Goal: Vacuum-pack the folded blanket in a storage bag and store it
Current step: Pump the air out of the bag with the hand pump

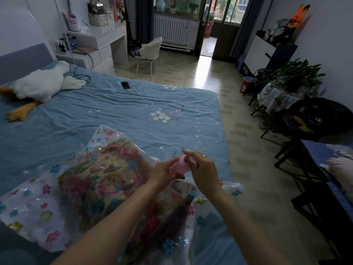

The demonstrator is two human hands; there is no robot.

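Blanket (pixel 107 180) already lies folded inside the flower-printed storage bag (pixel 38 205) at the near edge of the bed (pixel 114 111). Your risk now: the small pink piece (pixel 178 167), maybe a valve cap or pump part, could slip or seat crooked, leaving air leaking. Your left hand (pixel 164 172) grips it from below; your right hand (pixel 202 169) pinches its top, both wrists raised over the bag.

A big bed (pixel 118 111) with a blue flowery sheet holds everything. On it lie a white stuffed goose (pixel 41 83), a black phone (pixel 125 85), a black cable (pixel 82 74), and the clear flowery storage bag (pixel 38 205) with the folded blanket (pixel 99 180) inside.
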